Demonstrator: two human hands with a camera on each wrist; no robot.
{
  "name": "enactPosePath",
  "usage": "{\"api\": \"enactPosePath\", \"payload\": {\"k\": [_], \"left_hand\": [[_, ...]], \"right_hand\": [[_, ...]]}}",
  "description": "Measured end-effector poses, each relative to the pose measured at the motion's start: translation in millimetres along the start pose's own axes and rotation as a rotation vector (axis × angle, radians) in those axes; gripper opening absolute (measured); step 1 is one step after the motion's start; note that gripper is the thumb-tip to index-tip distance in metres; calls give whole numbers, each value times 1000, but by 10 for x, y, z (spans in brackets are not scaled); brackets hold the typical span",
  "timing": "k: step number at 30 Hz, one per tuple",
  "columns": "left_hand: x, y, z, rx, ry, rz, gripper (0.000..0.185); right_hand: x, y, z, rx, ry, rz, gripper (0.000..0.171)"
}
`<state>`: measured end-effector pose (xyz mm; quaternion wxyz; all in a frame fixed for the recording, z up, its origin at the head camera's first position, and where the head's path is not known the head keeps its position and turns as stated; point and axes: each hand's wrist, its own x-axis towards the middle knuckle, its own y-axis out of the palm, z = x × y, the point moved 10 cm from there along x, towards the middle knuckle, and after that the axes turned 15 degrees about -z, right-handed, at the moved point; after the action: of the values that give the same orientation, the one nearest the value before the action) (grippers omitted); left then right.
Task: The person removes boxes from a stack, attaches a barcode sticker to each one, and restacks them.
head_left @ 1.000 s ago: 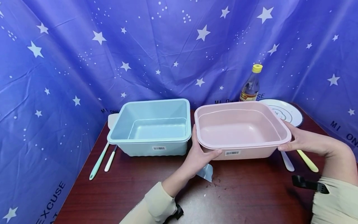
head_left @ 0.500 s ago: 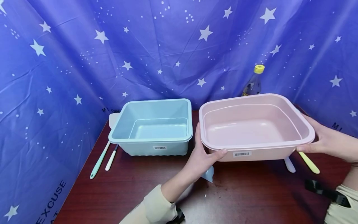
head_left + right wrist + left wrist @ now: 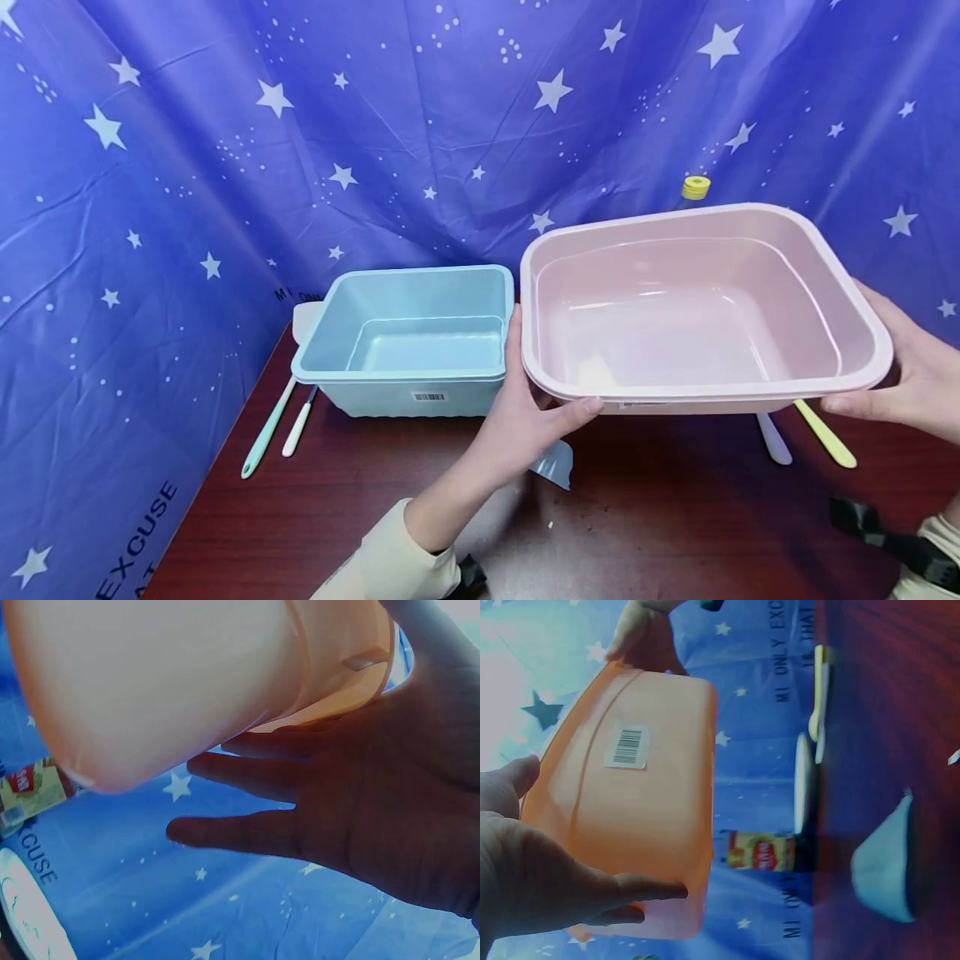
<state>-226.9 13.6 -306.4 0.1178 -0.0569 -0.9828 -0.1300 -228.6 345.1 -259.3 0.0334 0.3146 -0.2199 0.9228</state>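
Both hands hold a pink plastic basin [image 3: 690, 317] in the air above the dark wooden table [image 3: 360, 517]. It is empty and tilts slightly toward me. My left hand [image 3: 525, 408] grips its left end, thumb under the front rim and fingers up the side. My right hand [image 3: 907, 375] holds the right end. In the right wrist view the right hand [image 3: 360, 817] has its fingers spread beneath the basin [image 3: 165, 682]. The left wrist view shows the left hand [image 3: 532, 877] on the basin's [image 3: 630, 810] barcoded wall.
An empty light blue basin [image 3: 420, 333] stands on the table at left, with a green spatula [image 3: 264, 433] and a white utensil [image 3: 297, 429] beside it. A yellow utensil [image 3: 825, 433], a white spoon [image 3: 772, 437] and a pale blue scoop [image 3: 553, 462] lie below the pink basin. A yellow-capped bottle [image 3: 769, 851] and a plate [image 3: 802, 784] stand behind.
The pink basin has risen off the table and come nearer and rightward with both hands on it. It now hides the plate and most of the bottle in the head view.
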Motion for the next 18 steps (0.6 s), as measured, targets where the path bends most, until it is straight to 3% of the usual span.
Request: {"api": "enactPosePath", "payload": {"k": [3,9,16,18], "left_hand": [[10,-35,-133,22,46,17,120],[69,-183,-380,44,129,23,121],[139,-434,-574,121,158,-15,120],[156,-499,-621,121,156,-24,120]], "right_hand": [[18,19,105,1,-1,-35,136],[108,188,317,-25,19,-3,132],[178,466,499,-66,63,22,130],[203,571,596,-17,65,43,127]]}}
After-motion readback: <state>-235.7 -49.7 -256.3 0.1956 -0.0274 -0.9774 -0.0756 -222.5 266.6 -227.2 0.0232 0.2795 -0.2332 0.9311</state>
